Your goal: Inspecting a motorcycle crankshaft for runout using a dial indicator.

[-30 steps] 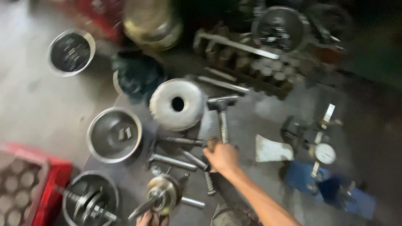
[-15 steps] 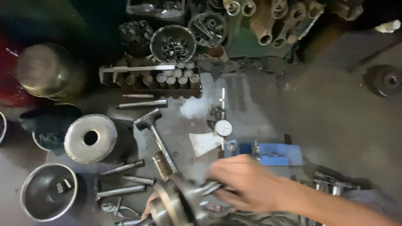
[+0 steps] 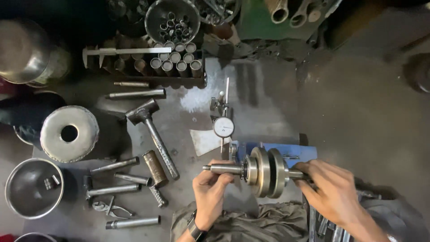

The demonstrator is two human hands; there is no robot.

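Crankshaft (image 3: 265, 171) held level: left hand (image 3: 210, 190) grips one shaft end, right hand (image 3: 333, 190) the other, above the blue stand (image 3: 302, 151); dial gauge (image 3: 223, 127) just behind.

Dim, stained grey concrete floor (image 3: 358, 112); what may be a green machine base (image 3: 255, 22) at the top edge.

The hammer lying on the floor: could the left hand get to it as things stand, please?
Probably yes, but not freely: the left hand is gripping the crankshaft by its shaft end. The hammer lies just left of it, handle nearest, with nothing lying between.
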